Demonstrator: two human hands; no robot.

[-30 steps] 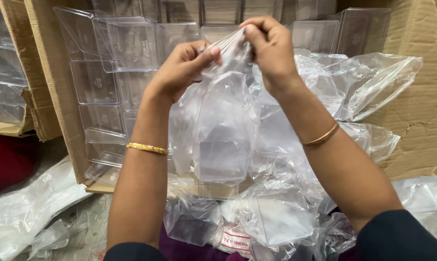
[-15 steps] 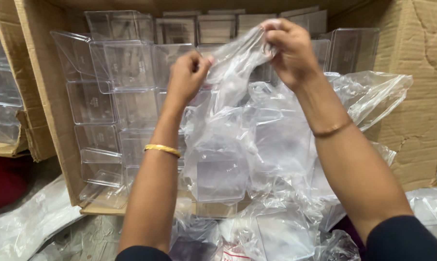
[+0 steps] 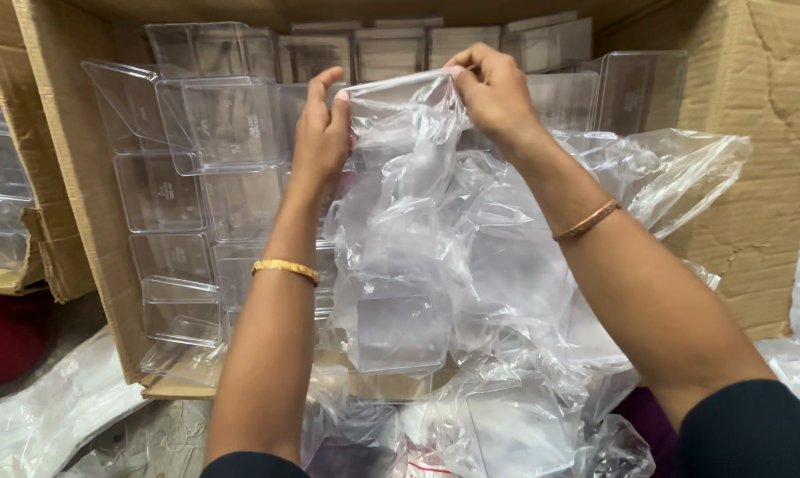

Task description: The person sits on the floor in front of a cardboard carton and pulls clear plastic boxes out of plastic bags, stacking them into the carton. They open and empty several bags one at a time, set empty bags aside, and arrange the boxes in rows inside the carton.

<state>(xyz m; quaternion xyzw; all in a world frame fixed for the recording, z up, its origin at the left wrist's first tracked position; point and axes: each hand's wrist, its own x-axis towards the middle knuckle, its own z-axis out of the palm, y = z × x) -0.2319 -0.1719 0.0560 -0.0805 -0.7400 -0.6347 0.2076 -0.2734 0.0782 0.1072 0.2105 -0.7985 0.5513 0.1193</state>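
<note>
While both hands are raised in front of a large cardboard box (image 3: 55, 177), they hold up a clear plastic bag (image 3: 418, 221) by its top edge. The left hand (image 3: 322, 133) pinches the bag's upper left corner between thumb and fingers; the right hand (image 3: 497, 93) pinches the upper right corner the same way, so the mouth of the bag is stretched between them. A gold bangle (image 3: 285, 268) sits on the left wrist and a thinner copper-coloured bangle (image 3: 586, 219) on the right forearm. Dark sleeves show at the bottom edge.

Inside the bag, hanging low near its bottom, is a clear square plastic container (image 3: 398, 332) — see-through, so its edges are faint. Behind the hands, the box lies open toward the viewer and is filled with rows of stacked clear containers (image 3: 214, 124) of the same kind. More crumpled clear bags (image 3: 665, 173) spill over the right side of the box and lie heaped below the arms — some holding containers too. Loose plastic sheeting (image 3: 46, 416) lies at lower left.
</note>
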